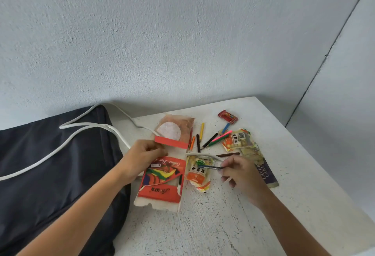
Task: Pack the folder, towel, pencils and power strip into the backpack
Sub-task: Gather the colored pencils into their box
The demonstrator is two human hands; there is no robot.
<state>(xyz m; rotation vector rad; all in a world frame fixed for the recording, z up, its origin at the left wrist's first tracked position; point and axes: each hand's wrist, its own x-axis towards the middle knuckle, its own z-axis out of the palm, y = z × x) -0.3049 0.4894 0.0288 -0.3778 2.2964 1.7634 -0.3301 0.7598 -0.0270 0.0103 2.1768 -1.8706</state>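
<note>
A torn orange colour-pencil box (162,182) lies on the white table (213,225). My left hand (142,154) grips its top edge, below the open flap (171,141). My right hand (241,172) pinches a dark blue pencil (209,167) that points left over a snack packet. Several loose coloured pencils (211,139) lie scattered behind the box. The dark backpack (50,164) lies flat at the left with a white cable (81,132) running across it. Folder, towel and power strip body are not visible.
Snack packets (198,174) (238,139) lie by the pencils, with a red candy (227,116) further back and a purple cake box (267,172) behind my right hand. A wall stands close behind the table, which ends at the right.
</note>
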